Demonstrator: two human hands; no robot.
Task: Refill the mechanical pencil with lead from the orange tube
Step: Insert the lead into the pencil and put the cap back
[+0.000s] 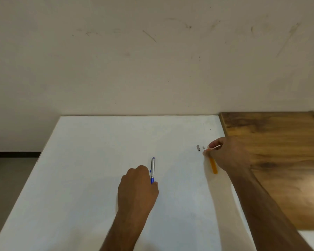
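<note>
Fingers, left hand: curled around the lower end of the silver-barrelled mechanical pencil with blue ends, near the middle of the white tabletop; they look closed on its blue grip, though the fingertips are hidden behind the knuckles.
Fingers, right hand: pinched together at the far end of the slim orange plastic lead tube, to the right and a little farther off; something thin and pale, possibly the tube's cap or stopper, shows between the fingertips, too small to name.
Pencil: slanted, its blue-tipped end pointing away from the person; whether it lies on the white surface or is lifted I cannot tell.
Orange tube: slim, translucent, its near end toward the person, just inside the right edge of the white tabletop, beside the brown wooden board.
Small parts: a short grey metal sleeve and a tiny grey piece lie just left of the right fingertips, likely the pencil's cap and eraser.
Step in hand: opening the tube or drawing out a lead, by my reading.
Next move: a light pinch on one brittle lead, then lining it up with the pencil's open end.
</note>
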